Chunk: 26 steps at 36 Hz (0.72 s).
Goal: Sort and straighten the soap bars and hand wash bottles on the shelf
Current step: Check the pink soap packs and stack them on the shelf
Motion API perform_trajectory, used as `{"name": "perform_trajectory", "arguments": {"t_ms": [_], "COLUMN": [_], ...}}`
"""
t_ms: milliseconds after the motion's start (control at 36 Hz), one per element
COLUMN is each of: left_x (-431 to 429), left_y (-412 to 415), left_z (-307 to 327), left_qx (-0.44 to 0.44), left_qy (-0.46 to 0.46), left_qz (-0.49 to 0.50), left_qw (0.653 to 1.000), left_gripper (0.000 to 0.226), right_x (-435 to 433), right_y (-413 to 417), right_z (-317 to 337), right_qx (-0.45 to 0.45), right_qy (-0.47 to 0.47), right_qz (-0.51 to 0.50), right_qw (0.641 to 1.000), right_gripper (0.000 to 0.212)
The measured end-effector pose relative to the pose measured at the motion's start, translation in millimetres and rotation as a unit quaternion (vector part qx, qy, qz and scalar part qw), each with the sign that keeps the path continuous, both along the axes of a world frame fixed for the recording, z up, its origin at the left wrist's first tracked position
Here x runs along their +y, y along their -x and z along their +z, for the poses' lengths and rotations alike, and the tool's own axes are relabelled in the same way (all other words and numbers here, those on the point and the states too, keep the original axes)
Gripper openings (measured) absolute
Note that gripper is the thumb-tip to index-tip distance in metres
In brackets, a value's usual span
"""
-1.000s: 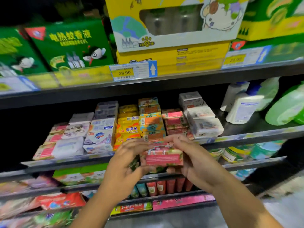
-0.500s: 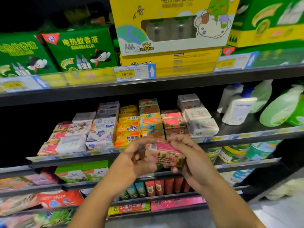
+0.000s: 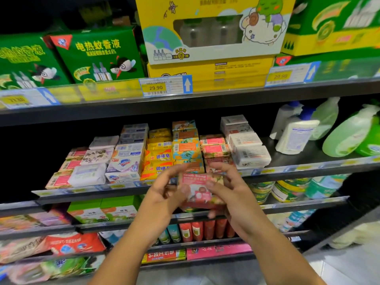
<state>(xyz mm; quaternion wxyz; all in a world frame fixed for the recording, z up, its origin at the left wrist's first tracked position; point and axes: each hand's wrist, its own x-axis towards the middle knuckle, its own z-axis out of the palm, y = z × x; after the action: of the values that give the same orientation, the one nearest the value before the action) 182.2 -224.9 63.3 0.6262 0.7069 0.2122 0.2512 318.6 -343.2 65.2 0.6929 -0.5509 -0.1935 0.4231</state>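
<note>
A pink floral soap box (image 3: 199, 192) is held in the air just in front of the middle shelf (image 3: 298, 168). My right hand (image 3: 231, 194) grips it from the right and below, fingers curled over its top edge. My left hand (image 3: 164, 194) touches its left side with the thumb on its face and the fingers spread. Behind them, soap bars stand in stacked rows: pink ones (image 3: 213, 150), yellow ones (image 3: 158, 159), white ones (image 3: 246, 151). A white hand wash bottle (image 3: 296, 134) with a blue pump and green bottles (image 3: 349, 132) stand at the shelf's right.
The shelf above carries green boxes (image 3: 98, 56) and a yellow box (image 3: 209, 29), with price tags (image 3: 165, 86) on its edge. Lower shelves hold green boxes (image 3: 102, 210), small red tubes (image 3: 205, 229) and packets. Pale floor shows at the bottom right.
The pink soap box has been turned between both hands, so its printed front now faces me instead of the barcode side. My left fingers have spread open.
</note>
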Motion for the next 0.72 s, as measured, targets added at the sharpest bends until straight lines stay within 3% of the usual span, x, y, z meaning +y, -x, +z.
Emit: {"name": "perform_trajectory", "arguments": {"t_ms": [56,111,167,222,278,306,389,500,556,722], "left_x": [4,9,12,13,10,8,2,-1,-3,3], "left_y": [5,8,11,13,13,12,5,0,-1,6], "left_z": [-5,-9,-12,-14,-13,-11,-7,-7,-10,-16], "left_qx": [-0.003,0.011,0.025,-0.003,-0.050,-0.066,-0.081,-0.042,-0.053,-0.053], "left_qy": [0.051,0.014,-0.070,-0.073,-0.064,-0.059,-0.008,-0.029,-0.009,0.063], "left_qz": [-0.065,-0.078,-0.051,-0.032,-0.021,-0.009,0.031,0.086,0.066,-0.077], "left_qw": [0.997,0.997,0.996,0.997,0.996,0.996,0.996,0.995,0.996,0.994], "left_gripper": [0.053,0.058,0.055,0.052,0.048,0.048,0.052,0.030,0.027,0.056], "right_x": [-1,-4,-6,-9,-11,-10,-6,-2,-2,-7], "right_y": [-4,-6,-9,-11,-14,-13,-8,0,1,-5], "right_z": [-1,-3,-7,-12,-15,-16,-16,-15,-12,-9], "right_qx": [0.015,0.044,0.090,0.116,0.080,0.043,-0.055,-0.047,-0.031,0.052], "right_qy": [-0.010,-0.020,-0.051,-0.092,-0.098,-0.088,-0.050,-0.025,-0.020,-0.052], "right_qz": [0.007,0.038,0.087,0.154,0.200,0.213,0.180,0.082,0.049,0.042], "right_qw": [1.000,0.998,0.991,0.977,0.972,0.972,0.981,0.995,0.998,0.996], "right_gripper": [0.015,0.011,0.032,0.066,0.085,0.085,0.054,0.031,0.029,0.018]}}
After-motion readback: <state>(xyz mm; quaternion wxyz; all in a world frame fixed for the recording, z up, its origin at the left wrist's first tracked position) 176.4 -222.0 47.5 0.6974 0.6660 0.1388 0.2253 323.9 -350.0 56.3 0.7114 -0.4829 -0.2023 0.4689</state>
